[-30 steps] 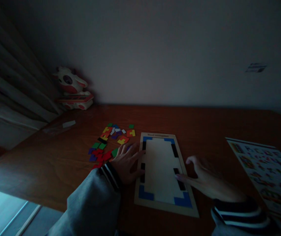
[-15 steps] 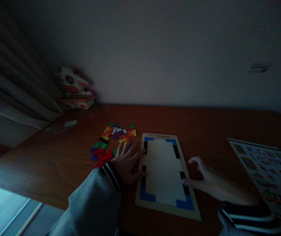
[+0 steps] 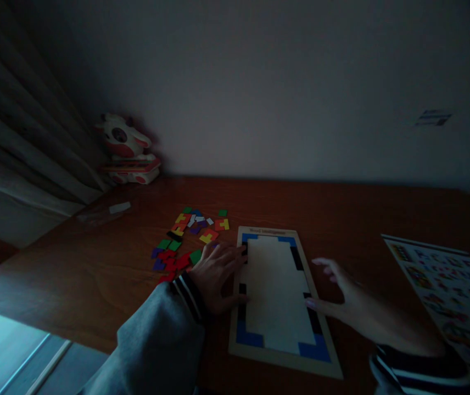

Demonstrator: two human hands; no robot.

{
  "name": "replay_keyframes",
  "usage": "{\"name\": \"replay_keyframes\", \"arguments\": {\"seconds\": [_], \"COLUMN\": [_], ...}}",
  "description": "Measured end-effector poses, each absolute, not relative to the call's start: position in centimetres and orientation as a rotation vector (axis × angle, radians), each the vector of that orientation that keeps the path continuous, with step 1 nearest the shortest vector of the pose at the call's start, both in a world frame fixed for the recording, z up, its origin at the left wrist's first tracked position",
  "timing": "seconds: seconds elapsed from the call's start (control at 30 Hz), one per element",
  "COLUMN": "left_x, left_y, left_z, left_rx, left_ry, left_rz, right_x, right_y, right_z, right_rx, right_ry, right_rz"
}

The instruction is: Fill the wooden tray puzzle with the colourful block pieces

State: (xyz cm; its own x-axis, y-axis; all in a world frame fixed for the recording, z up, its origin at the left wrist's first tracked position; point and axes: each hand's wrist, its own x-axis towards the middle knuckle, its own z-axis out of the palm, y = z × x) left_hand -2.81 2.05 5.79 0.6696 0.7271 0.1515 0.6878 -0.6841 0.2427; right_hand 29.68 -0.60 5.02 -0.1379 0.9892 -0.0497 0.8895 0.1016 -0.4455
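A wooden puzzle board [image 3: 286, 361] lies in front of me, with blue pieces [image 3: 315, 351] in its corners and black pieces [image 3: 296, 257] along both long sides. My left hand [image 3: 217, 274] rests at the board's left edge, thumb and fingertips touching the black pieces there, nothing held. On the right, my right hand [image 3: 337, 291] has its thumb on a black piece at the board's right side, while its fingers are spread apart outside the frame. Loose coloured pieces [image 3: 183, 260] in red, green, purple, yellow and white lie left of the board, some partly covered by my left hand.
A printed pattern sheet [image 3: 445, 293] lies on the brown table [image 3: 95, 274] at the right. A cow-shaped toy [image 3: 130, 151] stands at the back left, with a clear plastic bag [image 3: 103, 214] nearer me. Behind are the wall and a curtain.
The fingers of my left hand have drawn in from a wide spread and lie lower along the board's left edge. My right thumb stays on the right side. The view has shifted slightly.
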Motion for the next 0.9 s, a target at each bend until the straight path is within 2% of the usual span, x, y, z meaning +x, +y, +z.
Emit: {"name": "replay_keyframes", "arguments": {"seconds": [0.1,0.3,0.57,0.9], "left_x": [-2.9,-2.9,-3.1,-3.1], "left_y": [2.1,2.1,2.2,2.2], "left_z": [5.5,5.5,6.1,5.7], "left_rx": [2.719,2.736,2.730,2.729], "left_ry": [1.163,1.170,1.169,1.181], "left_rz": [0.347,0.344,0.284,0.294], "right_x": [29.1,28.3,27.0,28.1], "right_y": [-0.3,0.1,0.0,0.2], "right_z": [5.0,4.9,6.3,5.6], "right_rx": [-1.783,-2.102,-2.217,-2.170], "right_ry": [-2.198,-2.224,-2.282,-2.289], "right_rz": [0.550,0.524,0.656,0.591]}}
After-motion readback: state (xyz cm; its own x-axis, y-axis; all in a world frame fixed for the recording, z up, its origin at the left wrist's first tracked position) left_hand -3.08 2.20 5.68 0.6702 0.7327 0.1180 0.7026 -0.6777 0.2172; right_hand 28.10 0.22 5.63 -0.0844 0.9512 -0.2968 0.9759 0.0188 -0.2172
